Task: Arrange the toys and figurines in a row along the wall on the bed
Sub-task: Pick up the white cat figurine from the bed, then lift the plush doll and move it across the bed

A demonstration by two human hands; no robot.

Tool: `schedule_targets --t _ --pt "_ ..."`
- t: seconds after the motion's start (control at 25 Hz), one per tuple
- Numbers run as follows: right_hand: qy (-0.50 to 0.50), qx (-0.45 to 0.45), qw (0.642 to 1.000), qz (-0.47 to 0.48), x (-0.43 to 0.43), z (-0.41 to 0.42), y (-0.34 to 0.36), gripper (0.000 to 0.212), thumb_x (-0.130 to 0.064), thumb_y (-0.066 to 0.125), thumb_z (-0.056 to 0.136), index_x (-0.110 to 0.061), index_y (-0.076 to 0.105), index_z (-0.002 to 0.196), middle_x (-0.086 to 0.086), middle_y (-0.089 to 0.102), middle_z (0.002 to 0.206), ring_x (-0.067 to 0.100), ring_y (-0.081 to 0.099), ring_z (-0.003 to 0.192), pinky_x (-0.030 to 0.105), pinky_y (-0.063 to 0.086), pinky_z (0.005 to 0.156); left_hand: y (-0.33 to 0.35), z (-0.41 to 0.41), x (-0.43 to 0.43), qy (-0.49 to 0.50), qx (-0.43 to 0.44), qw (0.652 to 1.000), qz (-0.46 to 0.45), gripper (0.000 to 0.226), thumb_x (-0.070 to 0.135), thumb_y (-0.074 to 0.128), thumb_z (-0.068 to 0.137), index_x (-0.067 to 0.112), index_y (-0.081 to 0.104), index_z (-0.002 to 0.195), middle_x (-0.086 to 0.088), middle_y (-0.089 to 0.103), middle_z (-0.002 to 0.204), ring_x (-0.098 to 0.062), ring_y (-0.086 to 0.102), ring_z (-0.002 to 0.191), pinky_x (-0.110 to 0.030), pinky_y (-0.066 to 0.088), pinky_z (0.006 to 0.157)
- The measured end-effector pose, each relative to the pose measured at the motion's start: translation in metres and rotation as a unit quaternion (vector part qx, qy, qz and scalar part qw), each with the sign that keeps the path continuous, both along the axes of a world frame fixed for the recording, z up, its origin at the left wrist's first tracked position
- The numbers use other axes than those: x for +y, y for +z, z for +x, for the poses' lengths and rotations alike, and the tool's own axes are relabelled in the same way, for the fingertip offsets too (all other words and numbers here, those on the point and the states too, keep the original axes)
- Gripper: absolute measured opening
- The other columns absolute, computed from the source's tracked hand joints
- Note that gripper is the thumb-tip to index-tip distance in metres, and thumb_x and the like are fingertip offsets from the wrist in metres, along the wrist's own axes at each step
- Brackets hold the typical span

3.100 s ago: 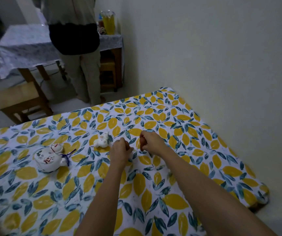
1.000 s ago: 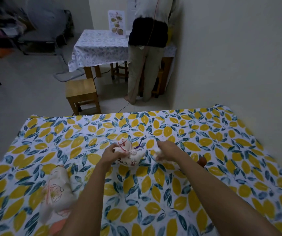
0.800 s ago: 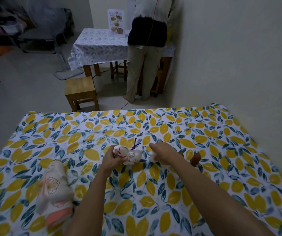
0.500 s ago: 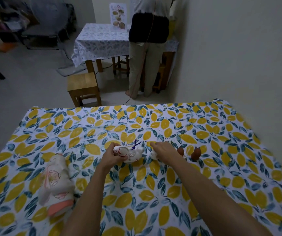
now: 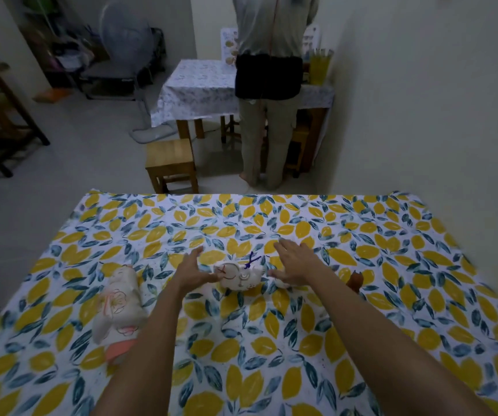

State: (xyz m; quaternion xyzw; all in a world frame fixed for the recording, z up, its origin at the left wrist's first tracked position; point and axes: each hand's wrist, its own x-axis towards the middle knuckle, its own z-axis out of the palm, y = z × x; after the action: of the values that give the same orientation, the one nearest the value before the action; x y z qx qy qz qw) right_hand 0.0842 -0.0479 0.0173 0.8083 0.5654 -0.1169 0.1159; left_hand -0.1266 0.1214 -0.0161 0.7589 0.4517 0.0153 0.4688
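Note:
A white round figurine with red marks and a purple string lies on the yellow leaf-print bed sheet, between my two hands. My left hand is open just left of it, thumb near its side. My right hand is open, fingers spread, palm down just right of it, partly covering a small white toy. A small brown figurine stands to the right of my right wrist. A larger white figure with a pink flower and orange base lies at the left.
The wall runs along the bed's right side. Beyond the bed's far edge are a wooden stool, a cloth-covered table, a person standing with their back turned and a floor fan.
Both hands have opened and let go: the white round figurine now lies free on the sheet. The view has tilted up a little.

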Motion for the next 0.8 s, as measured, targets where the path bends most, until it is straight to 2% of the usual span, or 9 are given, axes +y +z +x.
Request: schedule_targets --t 0.12,0.24,0.32,0.48,0.6,0.68,0.8 --pt "0.037 -0.022 0.999 0.033 0.039 -0.015 0.044 0.083 -0.059 0.034 0.097 -0.005 0.006 0.154 0.012 0.004 0.165 0.026 0.007 0.152 0.047 0.021 0.12 0.041 -0.043 0.021 -0.018 0.144 0.973 0.182 0.097 0.055 0.063 0.082 0.016 0.012 0.154 -0.009 0.0 0.165 -0.028 -0.005 0.152 -0.053 0.006 0.123" --pt "0.071 -0.021 0.996 0.039 0.078 -0.051 0.081 0.086 -0.057 0.035 0.098 -0.003 0.0 0.154 0.013 -0.003 0.165 0.027 0.002 0.153 0.046 0.014 0.124 0.078 -0.096 0.032 -0.009 0.22 0.943 0.251 0.092 0.06 0.05 0.087 0.012 0.008 0.154 -0.01 -0.002 0.165 -0.028 -0.008 0.152 -0.052 0.001 0.123" --pt "0.1 -0.02 0.993 0.052 0.1 -0.081 0.095 0.086 -0.056 0.038 0.097 -0.002 0.002 0.154 0.014 0.001 0.165 0.028 0.005 0.153 0.045 0.015 0.124 0.094 -0.131 0.038 -0.001 0.26 0.927 0.27 0.091 0.06 0.047 0.089 0.01 0.008 0.154 -0.011 -0.003 0.164 -0.03 -0.007 0.152 -0.052 0.002 0.123" --pt "0.15 0.001 0.987 0.054 0.13 -0.149 0.091 0.084 -0.054 0.039 0.098 0.0 0.007 0.153 0.018 0.008 0.163 0.032 0.01 0.151 0.045 0.017 0.123 0.102 -0.198 0.039 0.041 0.305 0.915 0.263 0.09 0.061 0.042 0.09 0.008 0.007 0.154 -0.013 -0.003 0.164 -0.031 -0.004 0.152 -0.051 0.007 0.123" --pt "0.162 0.041 0.986 0.018 0.147 -0.196 0.057 0.082 -0.053 0.038 0.098 0.001 0.009 0.152 0.02 0.009 0.162 0.034 0.012 0.15 0.046 0.02 0.122 0.08 -0.238 0.037 0.057 0.323 0.918 0.224 0.09 0.061 0.04 0.091 0.005 0.007 0.154 -0.014 -0.001 0.164 -0.031 -0.001 0.152 -0.048 0.009 0.123" --pt "0.148 0.077 0.986 -0.005 0.153 -0.222 0.025 0.081 -0.052 0.037 0.099 0.002 0.009 0.152 0.02 0.008 0.162 0.034 0.011 0.15 0.046 0.019 0.122 0.057 -0.255 0.038 0.06 0.306 0.932 0.186 0.091 0.06 0.042 0.091 0.003 0.009 0.153 -0.016 0.002 0.164 -0.031 0.002 0.152 -0.047 0.013 0.124" --pt "0.084 0.147 0.986 0.003 0.16 -0.25 -0.019 0.072 -0.044 0.034 0.103 0.003 0.011 0.152 0.026 0.008 0.161 0.037 0.01 0.15 0.046 0.018 0.122 0.018 -0.256 0.039 0.058 0.228 0.966 0.105 0.093 0.057 0.051 0.088 0.002 0.013 0.152 -0.015 0.013 0.163 -0.028 0.018 0.15 -0.041 0.023 0.121"
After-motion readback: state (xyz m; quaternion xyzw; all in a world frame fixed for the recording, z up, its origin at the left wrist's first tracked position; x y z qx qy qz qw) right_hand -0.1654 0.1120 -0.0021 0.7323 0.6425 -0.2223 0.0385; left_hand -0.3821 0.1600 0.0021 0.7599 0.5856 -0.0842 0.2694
